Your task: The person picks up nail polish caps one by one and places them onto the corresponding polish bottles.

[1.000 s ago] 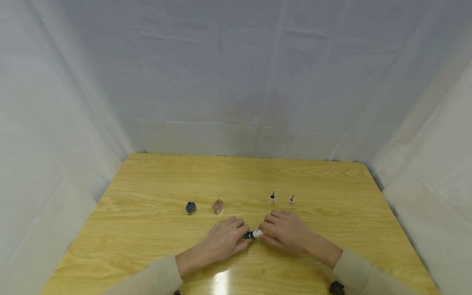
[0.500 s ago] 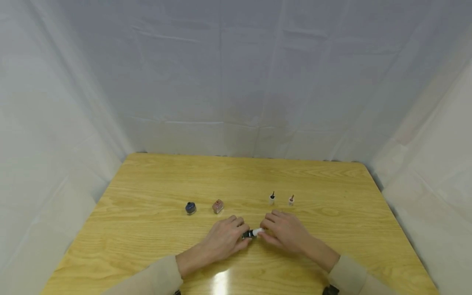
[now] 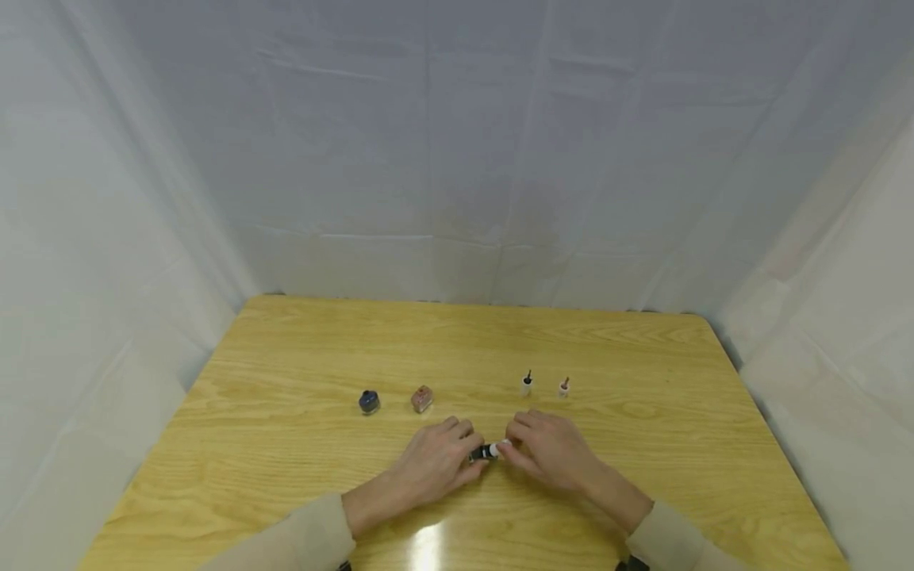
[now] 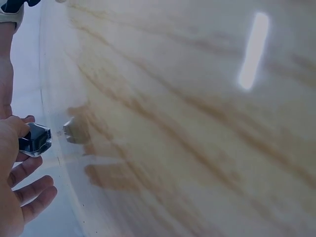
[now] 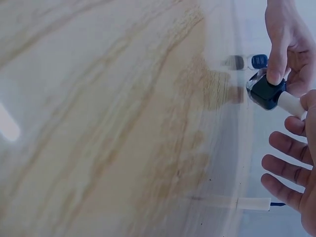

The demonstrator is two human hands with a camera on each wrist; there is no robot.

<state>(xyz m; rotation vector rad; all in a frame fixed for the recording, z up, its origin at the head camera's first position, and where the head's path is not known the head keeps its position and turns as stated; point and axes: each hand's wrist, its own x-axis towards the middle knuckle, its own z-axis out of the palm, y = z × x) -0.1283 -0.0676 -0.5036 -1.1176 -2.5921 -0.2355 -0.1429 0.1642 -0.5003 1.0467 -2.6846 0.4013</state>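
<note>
Near the front middle of the table, my left hand (image 3: 434, 461) pinches a nail polish bottle (image 5: 265, 91) with dark, nearly black polish. The bottle is tilted on its side, its neck toward the right. My right hand (image 3: 553, 450) pinches the bottle's white cap (image 5: 291, 103) between thumb and index finger; the other fingers are spread in the right wrist view. The cap sits at the bottle's neck. In the left wrist view the dark bottle shows between the left thumb and fingers, above the table surface.
Beyond the left hand stand a blue nail polish bottle (image 3: 369, 402) and a pinkish one (image 3: 422, 399), both uncapped. Beyond the right hand, two white caps stand with brushes up, one dark-brushed cap (image 3: 527, 385) and one reddish-brushed cap (image 3: 564, 388). Pale curtains surround the wooden table (image 3: 307, 341).
My right hand has turned a little at the cap, its wrist and sleeve shifting left. The left hand and the dark bottle stay nearly still.
</note>
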